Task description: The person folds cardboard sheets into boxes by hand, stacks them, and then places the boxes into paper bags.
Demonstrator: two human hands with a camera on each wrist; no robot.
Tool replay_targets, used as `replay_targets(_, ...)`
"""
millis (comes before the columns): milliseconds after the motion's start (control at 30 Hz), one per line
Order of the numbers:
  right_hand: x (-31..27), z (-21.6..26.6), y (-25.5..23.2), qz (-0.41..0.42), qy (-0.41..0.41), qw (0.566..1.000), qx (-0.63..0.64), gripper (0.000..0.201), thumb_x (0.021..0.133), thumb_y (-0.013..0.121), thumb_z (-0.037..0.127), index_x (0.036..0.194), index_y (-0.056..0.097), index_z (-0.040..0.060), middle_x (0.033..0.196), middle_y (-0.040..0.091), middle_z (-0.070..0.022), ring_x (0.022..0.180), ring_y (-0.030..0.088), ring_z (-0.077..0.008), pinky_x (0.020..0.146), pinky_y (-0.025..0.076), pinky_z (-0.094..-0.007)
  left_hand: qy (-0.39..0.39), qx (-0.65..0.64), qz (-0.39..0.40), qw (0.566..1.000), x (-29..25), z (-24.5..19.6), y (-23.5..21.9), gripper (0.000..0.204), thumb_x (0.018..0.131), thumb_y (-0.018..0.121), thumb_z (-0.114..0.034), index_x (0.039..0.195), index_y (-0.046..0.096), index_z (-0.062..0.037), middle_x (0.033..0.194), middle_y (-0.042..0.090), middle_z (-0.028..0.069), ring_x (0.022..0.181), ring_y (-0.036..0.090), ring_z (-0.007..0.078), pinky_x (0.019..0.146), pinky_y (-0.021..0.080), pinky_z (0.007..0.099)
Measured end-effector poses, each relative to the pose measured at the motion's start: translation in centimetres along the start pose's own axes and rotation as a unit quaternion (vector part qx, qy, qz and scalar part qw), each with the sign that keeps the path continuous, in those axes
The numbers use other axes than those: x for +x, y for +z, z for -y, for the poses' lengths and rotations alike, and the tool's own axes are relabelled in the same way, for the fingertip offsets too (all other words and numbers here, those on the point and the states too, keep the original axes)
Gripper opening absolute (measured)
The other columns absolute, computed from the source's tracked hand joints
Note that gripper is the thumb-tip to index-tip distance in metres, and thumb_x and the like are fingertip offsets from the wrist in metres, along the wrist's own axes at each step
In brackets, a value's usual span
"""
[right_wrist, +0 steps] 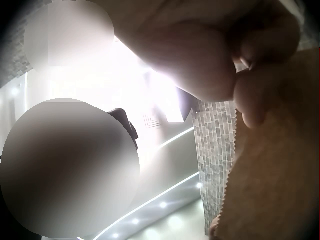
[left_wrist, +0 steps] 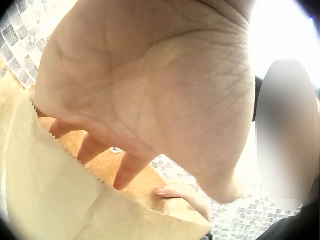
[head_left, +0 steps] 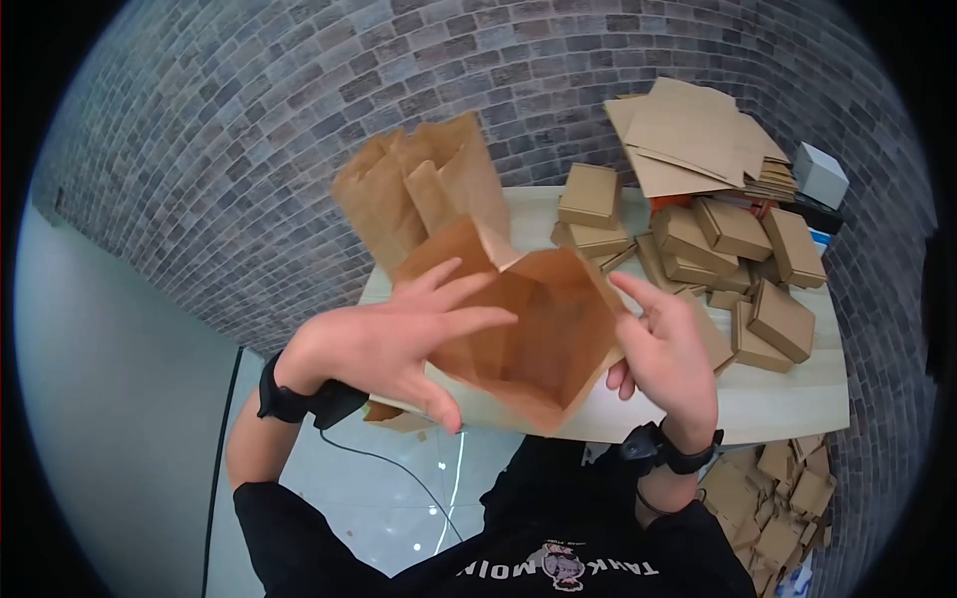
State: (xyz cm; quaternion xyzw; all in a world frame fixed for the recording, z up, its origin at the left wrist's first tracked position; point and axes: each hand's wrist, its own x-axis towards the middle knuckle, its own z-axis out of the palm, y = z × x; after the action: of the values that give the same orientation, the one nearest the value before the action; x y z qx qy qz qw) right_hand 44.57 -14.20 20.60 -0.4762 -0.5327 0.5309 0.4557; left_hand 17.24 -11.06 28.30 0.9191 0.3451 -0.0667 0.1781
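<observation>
An opened brown paper bag (head_left: 548,329) is held above the near part of the table, its mouth facing me. My right hand (head_left: 673,349) pinches the right side of its rim; in the right wrist view, fingertips (right_wrist: 250,102) lie against the jagged edge. Over the left part of the mouth, my left hand (head_left: 384,334) has its fingers straight and spread. The left wrist view shows the palm (left_wrist: 145,85) close up, with fingers reaching behind the bag's toothed rim (left_wrist: 102,182).
More brown paper bags (head_left: 429,179) stand at the back left of the table (head_left: 817,394). Small cardboard boxes (head_left: 733,229) pile up on the right, with flat cardboard sheets (head_left: 683,130) behind and a white box (head_left: 821,175) beside them. Further cardboard boxes (head_left: 783,498) lie low at the right.
</observation>
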Motion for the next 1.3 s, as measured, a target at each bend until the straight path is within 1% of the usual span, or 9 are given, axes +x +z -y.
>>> replay_targets(267, -1.2, -4.3, -6.2, -0.139, -0.038, 0.987, 0.075, 0.055, 0.097, 0.061, 0.024, 0.143, 0.042, -0.0002, 0.067, 0.065, -0.0093, 0.052, 0.06, -0.011, 0.047, 0.043, -0.0219, 0.101, 0.158, -0.198, 0.962, 4.0, -2.1, 2.2, 0.035, 0.075, 0.081, -0.02, 0.104, 0.065, -0.0089, 0.119, 0.063, 0.0075, 0.13, 0.047, 0.0399, 0.106, 0.035, 0.0605)
replay_targets(433, -1.9, -16.5, -10.3, -0.247, -0.031, 0.892, -0.378, 0.079, 0.079, 0.078, 0.026, 0.143, 0.04, 0.0011, 0.12, 0.053, -0.0311, 0.118, 0.051, -0.037, 0.096, 0.043, -0.0445, 0.119, 0.11, -0.378, 0.912, 2.2, -2.8, 0.3, 0.031, 0.073, 0.08, -0.009, 0.1, 0.068, -0.0036, 0.113, 0.068, 0.015, 0.109, 0.063, 0.0373, 0.097, 0.047, 0.0555)
replay_targets(467, -2.2, -18.0, -10.5, -0.256, -0.036, 0.778, -0.572, 0.084, 0.075, 0.082, 0.028, 0.142, 0.04, 0.0007, 0.135, 0.042, -0.0367, 0.131, 0.04, -0.0462, 0.107, 0.036, -0.0504, 0.123, 0.103, -0.376, 0.913, 1.5, -2.6, 0.6, 0.031, 0.073, 0.08, -0.009, 0.1, 0.068, -0.0036, 0.113, 0.068, 0.015, 0.109, 0.063, 0.0373, 0.097, 0.047, 0.0555)
replay_targets(500, -2.5, -18.0, -10.4, -0.233, 0.014, 0.816, -0.528, 0.091, 0.069, 0.085, 0.031, 0.142, 0.04, 0.0017, 0.149, 0.017, -0.0376, 0.139, 0.018, -0.0544, 0.114, 0.024, -0.0537, 0.19, 0.011, -0.334, 0.923, 0.6, -2.3, 1.0, 0.027, 0.075, 0.079, -0.01, 0.097, 0.069, -0.0015, 0.108, 0.069, 0.0156, 0.104, 0.065, 0.0361, 0.093, 0.049, 0.0538)
replay_targets(667, -2.5, -20.1, -10.1, -0.268, -0.053, 0.854, -0.442, 0.092, 0.065, 0.086, 0.024, 0.143, 0.041, 0.0083, 0.15, 0.017, -0.0326, 0.138, 0.025, -0.0508, 0.114, 0.028, -0.0514, 0.365, -0.14, -0.198, 0.899, 0.2, -2.0, 4.9, 0.021, 0.079, 0.079, -0.012, 0.092, 0.07, 0.0021, 0.099, 0.069, 0.0164, 0.09, 0.068, 0.0314, 0.081, 0.056, 0.0446)
replay_targets(800, -2.4, -22.0, -10.7, -0.296, -0.1, 0.844, -0.437, 0.087, 0.065, 0.083, 0.013, 0.143, 0.044, 0.0126, 0.148, 0.02, -0.0263, 0.138, 0.028, -0.0471, 0.114, 0.031, -0.0489, 0.342, -0.22, -0.162, 0.899, 0.9, -0.7, 9.3, 0.017, 0.082, 0.076, -0.007, 0.095, 0.071, 0.0019, 0.095, 0.071, 0.0135, 0.086, 0.069, 0.0285, 0.078, 0.057, 0.0399)
replay_targets(967, -2.9, -22.5, -10.8, -0.295, -0.09, 0.872, -0.381, 0.085, 0.066, 0.083, 0.01, 0.142, 0.045, 0.014, 0.144, 0.024, -0.0272, 0.133, 0.035, -0.0469, 0.111, 0.034, -0.0473, 0.1, -0.444, -0.147, 0.878, 4.6, 0.0, 18.2, 0.014, 0.092, 0.065, -0.007, 0.101, 0.07, 0.0032, 0.092, 0.071, 0.0119, 0.086, 0.07, 0.0242, 0.078, 0.056, 0.0319)
replay_targets(1167, -3.9, -22.7, -11.3, -0.27, -0.095, 0.885, -0.368, 0.085, 0.066, 0.085, 0.011, 0.141, 0.045, 0.0156, 0.14, 0.029, -0.0271, 0.129, 0.039, -0.0462, 0.11, 0.036, -0.0459, -0.064, -0.793, -0.046, 0.604, 18.7, -4.3, 29.2, 0.045, 0.099, 0.055, -0.006, 0.14, 0.037, 0.0024, 0.122, 0.059, 0.0193, 0.099, 0.068, 0.0262, 0.085, 0.057, 0.0336)
replay_targets(1300, -6.7, -22.7, -12.2, -0.257, -0.076, 0.888, -0.374, 0.084, 0.064, 0.085, 0.012, 0.139, 0.046, 0.0155, 0.14, 0.03, -0.0263, 0.131, 0.038, -0.044, 0.11, 0.035, -0.0465, -0.065, -0.744, -0.223, 0.626, 24.3, -3.7, 31.1, 0.047, 0.092, 0.054, 0.009, 0.135, 0.034, 0.0022, 0.114, 0.057, 0.0189, 0.099, 0.068, 0.0285, 0.084, 0.059, 0.0344)
